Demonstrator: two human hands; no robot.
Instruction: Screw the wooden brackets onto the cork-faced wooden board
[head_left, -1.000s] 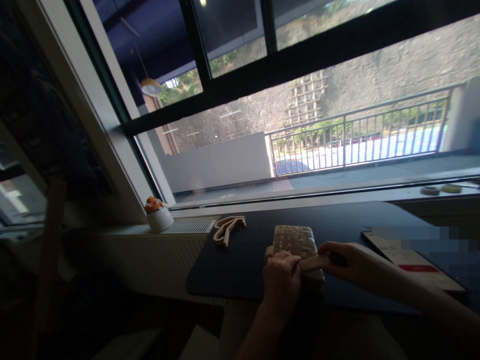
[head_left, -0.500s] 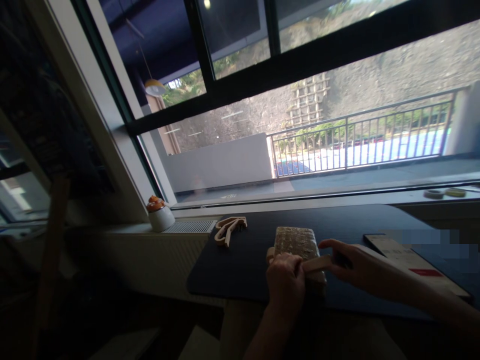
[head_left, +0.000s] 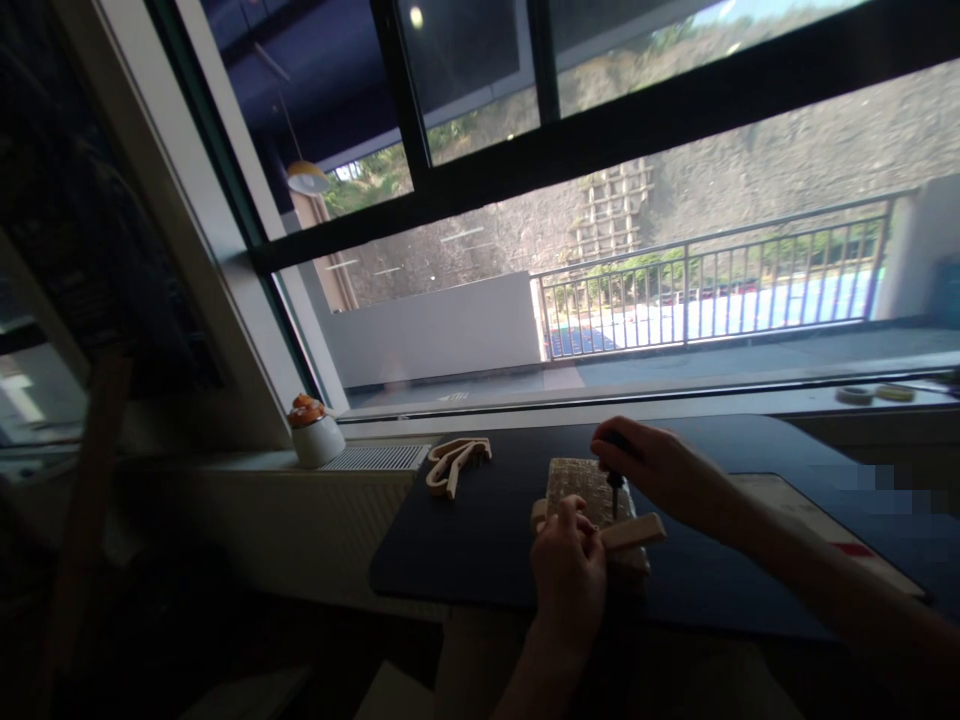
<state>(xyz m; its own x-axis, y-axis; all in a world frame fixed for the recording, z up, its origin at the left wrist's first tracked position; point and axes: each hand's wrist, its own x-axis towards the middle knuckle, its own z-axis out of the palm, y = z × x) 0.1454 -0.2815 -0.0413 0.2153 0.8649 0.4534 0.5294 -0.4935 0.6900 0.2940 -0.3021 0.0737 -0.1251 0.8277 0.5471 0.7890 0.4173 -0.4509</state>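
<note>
My left hand (head_left: 568, 555) is closed around a pale wooden piece (head_left: 637, 532), whose squared end sticks out to the right and whose other end shows left of the fingers. Beneath it, a brownish, rough-textured block (head_left: 574, 482) lies on the dark table (head_left: 480, 545). My right hand (head_left: 637, 450), above the block's right side, grips a screwdriver (head_left: 616, 482) by its dark handle. Its thin shaft points down toward the wooden piece; whether the tip touches it I cannot tell.
A curved wooden piece (head_left: 457, 465) lies on the table's left side. A light flat board or folder with a red mark (head_left: 817, 520) is at the right. A white pot (head_left: 318, 440) stands on the sill, and tape rolls (head_left: 894, 393) sit by the window at far right.
My right hand has risen from the wooden piece's right end to above the block, and the screwdriver now points downward. My left hand stays on the wooden piece, its fingers slightly shifted.
</note>
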